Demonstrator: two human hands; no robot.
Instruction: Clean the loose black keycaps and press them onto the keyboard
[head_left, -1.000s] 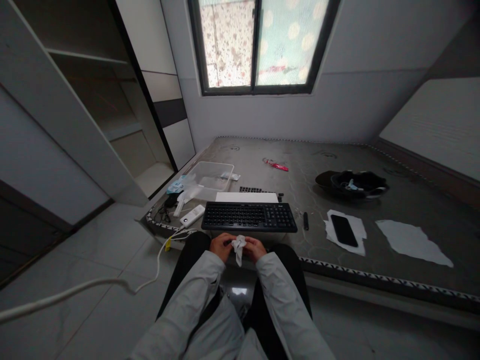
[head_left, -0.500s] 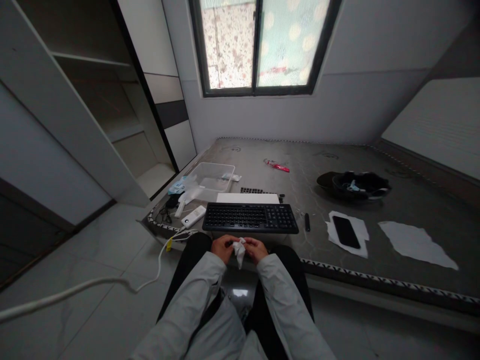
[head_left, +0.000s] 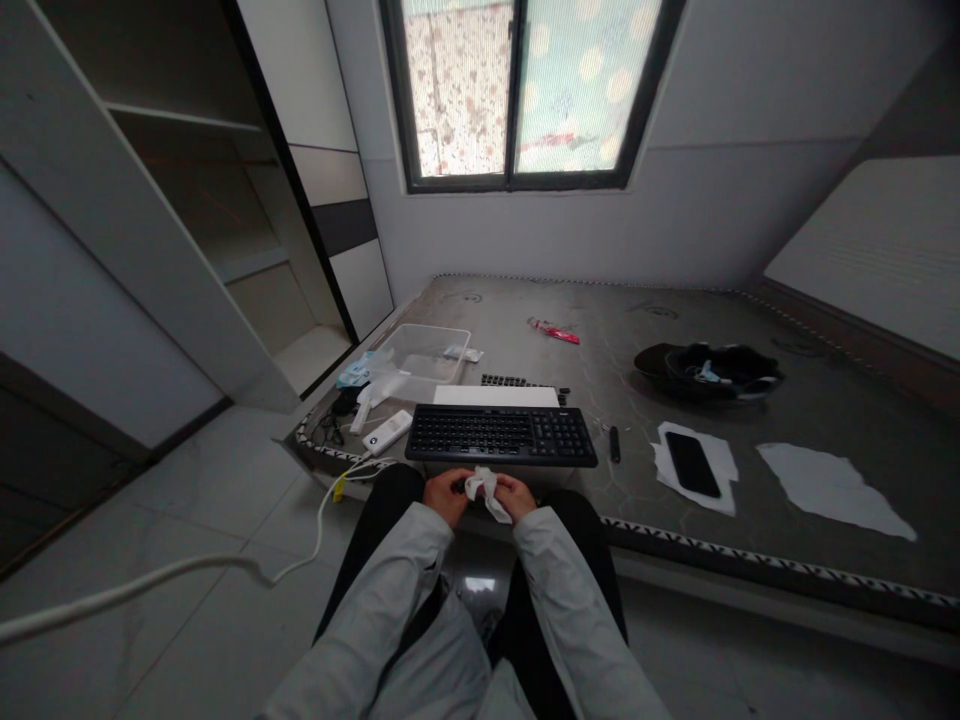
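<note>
My left hand (head_left: 445,497) is closed on a small dark piece (head_left: 458,486) whose kind I cannot make out. Against it lies a crumpled white tissue (head_left: 487,488), pinched by my right hand (head_left: 516,497). Both hands are close together above my lap, just in front of a black keyboard (head_left: 501,436). The keyboard rests on a white box (head_left: 495,396) on the mattress. Behind it, several small black keycaps (head_left: 514,380) are lined up in rows.
A clear plastic bin (head_left: 427,350) stands at the left, near a white power strip (head_left: 388,432) and its cable (head_left: 319,525). To the right lie a black-handled tool (head_left: 615,444), a phone (head_left: 691,464) on tissue, a flat white sheet (head_left: 836,488) and a black cap (head_left: 709,370).
The tissue has shifted from hanging down between the hands to being bunched higher, its loose end now draped toward my right hand. Both hands stay in nearly the same place.
</note>
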